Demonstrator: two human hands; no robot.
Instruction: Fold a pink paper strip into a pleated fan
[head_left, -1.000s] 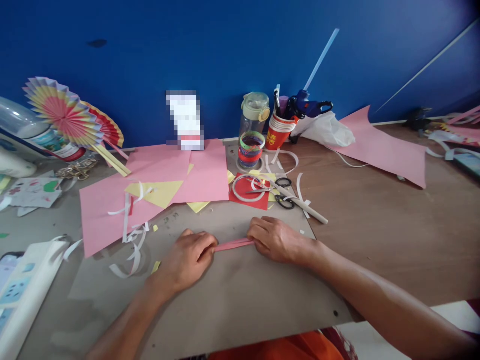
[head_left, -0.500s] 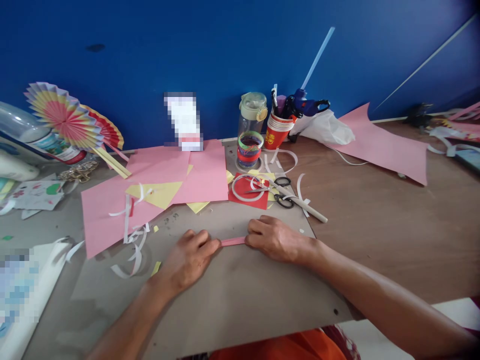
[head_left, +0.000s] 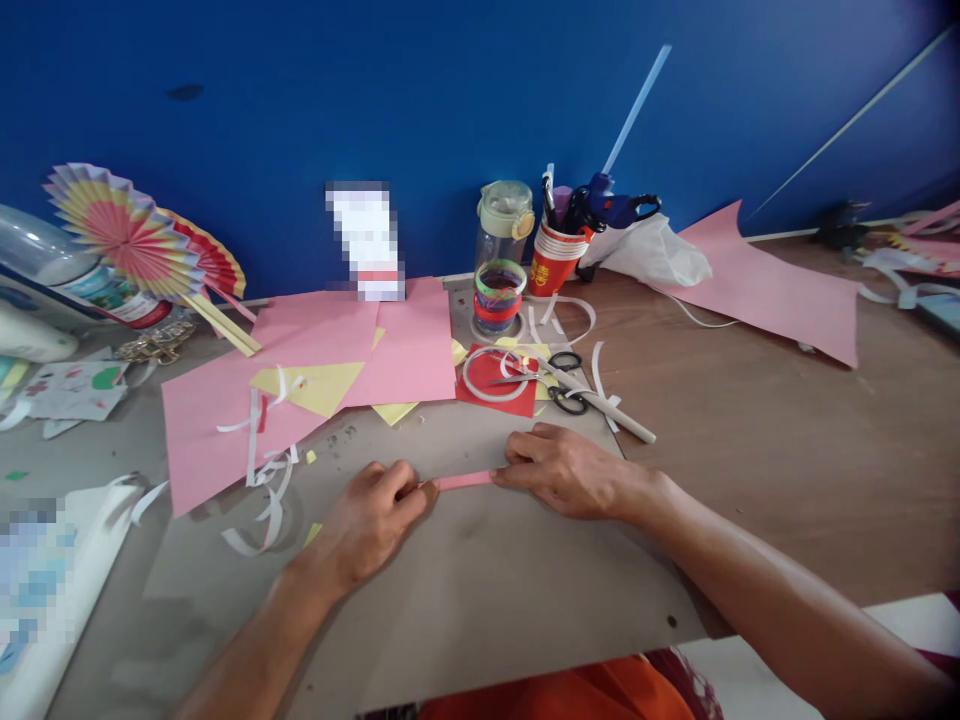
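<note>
One pink paper strip [head_left: 466, 480], both ends pinched

Narrow strip sits low over bare grey tabletop [head_left: 487, 590], between the two hands, roughly level, middle stretch exposed. Left hand [head_left: 382, 515]: grip pinching the strip's left end, thumb in front, fingers curled behind. Right hand [head_left: 566, 472]: grip pinching the right end, index and thumb tips close together on it; exact finger contact partly hidden. Beyond the right hand: scissors [head_left: 525, 377] with black handles, lying partly over a red paper piece [head_left: 517, 405], plus a beige stick [head_left: 630, 426] slanting right. Behind the left hand: pink sheets [head_left: 412, 350], overlapping, yellow triangular scrap [head_left: 319, 388] on top, curled white strips [head_left: 276, 512] nearby. Back row, near the blue wall [head_left: 420, 100]: pleated paper fan [head_left: 124, 230] far left, lidded clear bottle [head_left: 501, 235], red paper cups [head_left: 551, 265] stacked and holding pens, right beside the bottle.
</note>
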